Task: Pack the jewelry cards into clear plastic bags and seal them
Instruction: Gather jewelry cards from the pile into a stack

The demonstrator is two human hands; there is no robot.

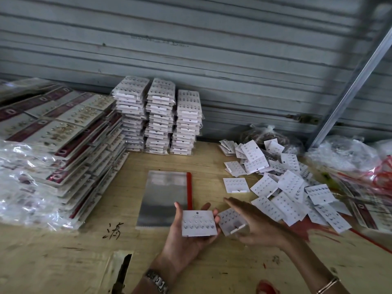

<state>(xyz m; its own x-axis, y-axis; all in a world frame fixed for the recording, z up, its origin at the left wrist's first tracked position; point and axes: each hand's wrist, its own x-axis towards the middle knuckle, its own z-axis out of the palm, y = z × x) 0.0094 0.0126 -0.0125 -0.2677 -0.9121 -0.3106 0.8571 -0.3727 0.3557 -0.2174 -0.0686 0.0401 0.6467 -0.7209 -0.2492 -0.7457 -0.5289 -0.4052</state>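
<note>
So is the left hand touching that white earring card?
Touching. The head view shows the earring card lying on the palm of the left hand, thumb and fingertips curled over its edges.

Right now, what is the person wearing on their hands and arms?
Behind the left hand, a silver metal-link watch circles the wrist. Behind the right hand, the wrist carries a thin rose-gold bangle. No gloves or sleeves show, and both forearms are bare down to the frame's edge.
</note>
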